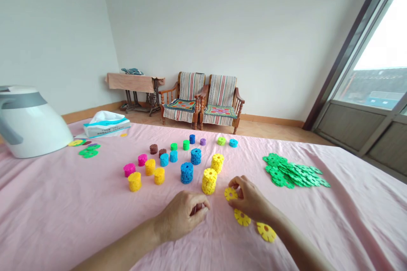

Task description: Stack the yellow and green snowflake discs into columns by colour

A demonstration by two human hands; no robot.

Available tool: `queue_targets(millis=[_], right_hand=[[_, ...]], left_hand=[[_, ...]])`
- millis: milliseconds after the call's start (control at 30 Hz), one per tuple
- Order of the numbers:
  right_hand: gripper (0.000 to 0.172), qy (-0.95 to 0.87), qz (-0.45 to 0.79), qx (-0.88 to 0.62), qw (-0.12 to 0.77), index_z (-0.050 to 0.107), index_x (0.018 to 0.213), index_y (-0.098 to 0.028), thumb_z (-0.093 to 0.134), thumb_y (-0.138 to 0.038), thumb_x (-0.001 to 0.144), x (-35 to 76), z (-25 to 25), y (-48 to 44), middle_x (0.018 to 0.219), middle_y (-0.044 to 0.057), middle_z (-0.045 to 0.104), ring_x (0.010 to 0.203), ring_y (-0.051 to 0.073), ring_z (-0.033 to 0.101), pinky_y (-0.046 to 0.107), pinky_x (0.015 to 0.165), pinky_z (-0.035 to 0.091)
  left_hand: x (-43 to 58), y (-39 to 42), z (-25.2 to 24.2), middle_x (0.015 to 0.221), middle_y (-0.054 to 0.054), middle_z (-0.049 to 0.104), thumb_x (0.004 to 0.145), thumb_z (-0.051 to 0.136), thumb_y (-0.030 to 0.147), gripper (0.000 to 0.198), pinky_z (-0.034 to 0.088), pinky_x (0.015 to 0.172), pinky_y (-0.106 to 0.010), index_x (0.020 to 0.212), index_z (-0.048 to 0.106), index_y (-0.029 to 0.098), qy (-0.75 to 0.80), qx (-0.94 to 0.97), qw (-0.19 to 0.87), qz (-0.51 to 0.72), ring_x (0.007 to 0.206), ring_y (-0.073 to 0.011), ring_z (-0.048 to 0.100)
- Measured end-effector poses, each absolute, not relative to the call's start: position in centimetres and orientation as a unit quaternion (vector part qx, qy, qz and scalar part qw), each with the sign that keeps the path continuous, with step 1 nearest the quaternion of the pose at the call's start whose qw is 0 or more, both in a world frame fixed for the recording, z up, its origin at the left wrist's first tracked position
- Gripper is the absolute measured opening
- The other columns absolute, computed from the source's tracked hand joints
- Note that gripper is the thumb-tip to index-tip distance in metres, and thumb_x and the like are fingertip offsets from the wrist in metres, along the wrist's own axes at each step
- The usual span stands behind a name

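My right hand (249,197) has its thumb and fingers at the edges of a yellow snowflake disc (230,194), low over the cloth. Two more yellow snowflake discs lie by that wrist, one (242,217) nearer the fingers and another (266,232) beside the forearm. My left hand (182,215) rests with its fingers curled in, and nothing shows between them. Just beyond it stands a stack of yellow snowflake discs (209,181), with a second yellow stack (217,163) behind. Blue disc stacks (187,173) stand to their left.
Smaller stacks in several colours, such as yellow (135,182) and pink (129,170), spread left and back on the pink tablecloth (79,203). A loose green disc pile (291,171) lies right. A white kettle (38,123) and tissue box (107,125) stand at the left.
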State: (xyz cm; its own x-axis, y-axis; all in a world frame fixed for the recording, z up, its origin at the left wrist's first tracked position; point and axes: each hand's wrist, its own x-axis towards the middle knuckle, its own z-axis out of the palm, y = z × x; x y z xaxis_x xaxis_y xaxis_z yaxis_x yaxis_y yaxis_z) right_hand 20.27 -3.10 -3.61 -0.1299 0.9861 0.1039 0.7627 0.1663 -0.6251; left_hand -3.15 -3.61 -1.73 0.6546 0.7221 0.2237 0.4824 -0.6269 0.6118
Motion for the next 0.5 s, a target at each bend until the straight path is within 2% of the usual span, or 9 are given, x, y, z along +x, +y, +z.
queue_targets(millis=[100,233,300,367,433,500], right_hand=[[0.024,-0.721,0.211,-0.608,0.255,0.055,0.086,-0.018,0.061,-0.019,0.064,20.3,-3.7,-2.9,0.088,0.002,0.053,0.069,0.013,0.049,0.025,0.063,0.038],[0.021,-0.710,0.213,-0.618,0.261,0.050,0.076,-0.019,0.064,-0.017,0.060,20.3,-3.4,-2.9,0.074,-0.002,0.051,0.064,0.012,0.045,0.023,0.056,0.033],[0.016,-0.706,0.240,-0.602,0.285,0.049,0.074,-0.019,0.061,-0.015,0.064,19.9,-3.0,-3.2,0.066,-0.005,0.046,0.059,0.010,0.041,0.022,0.052,0.029],[0.009,-0.709,0.291,-0.559,0.316,0.051,0.076,-0.019,0.055,-0.013,0.070,19.0,-2.4,-3.7,0.061,-0.007,0.041,0.055,0.009,0.037,0.021,0.050,0.027],[0.010,-0.712,0.342,-0.509,0.344,0.054,0.082,-0.019,0.052,-0.012,0.074,17.9,-1.8,-4.4,0.060,-0.007,0.039,0.055,0.008,0.037,0.021,0.051,0.029],[0.013,-0.710,0.365,-0.474,0.371,0.055,0.086,-0.018,0.052,-0.012,0.075,16.7,-1.3,-5.1,0.063,-0.007,0.043,0.058,0.008,0.039,0.021,0.054,0.033]], left_hand=[[-3.1,-3.6,-1.7,0.060,0.003,0.058,0.079,0.049,0.012,0.017,0.032,0.051,-0.018,0.079,0.066,0.016,0.352,0.867,0.269,0.230,0.053,-0.0089,0.050],[-3.0,-3.7,-1.7,0.059,0.003,0.057,0.080,0.049,0.013,0.017,0.033,0.051,-0.018,0.079,0.066,0.015,0.360,0.856,0.288,0.234,0.054,-0.0092,0.050],[-2.9,-3.7,-1.7,0.059,0.003,0.056,0.081,0.049,0.017,0.016,0.034,0.050,-0.018,0.081,0.065,0.015,0.367,0.841,0.315,0.243,0.053,-0.0093,0.049],[-2.7,-3.8,-1.8,0.060,0.003,0.055,0.084,0.049,0.023,0.016,0.035,0.048,-0.017,0.085,0.063,0.015,0.377,0.813,0.359,0.259,0.052,-0.0090,0.049],[-2.6,-3.7,-2.0,0.062,0.003,0.053,0.087,0.049,0.033,0.021,0.035,0.043,-0.017,0.091,0.059,0.015,0.390,0.775,0.414,0.274,0.047,-0.0081,0.048],[-2.5,-3.6,-2.1,0.062,0.004,0.053,0.088,0.047,0.043,0.030,0.034,0.037,-0.016,0.089,0.055,0.014,0.397,0.736,0.470,0.282,0.041,-0.0066,0.045]])
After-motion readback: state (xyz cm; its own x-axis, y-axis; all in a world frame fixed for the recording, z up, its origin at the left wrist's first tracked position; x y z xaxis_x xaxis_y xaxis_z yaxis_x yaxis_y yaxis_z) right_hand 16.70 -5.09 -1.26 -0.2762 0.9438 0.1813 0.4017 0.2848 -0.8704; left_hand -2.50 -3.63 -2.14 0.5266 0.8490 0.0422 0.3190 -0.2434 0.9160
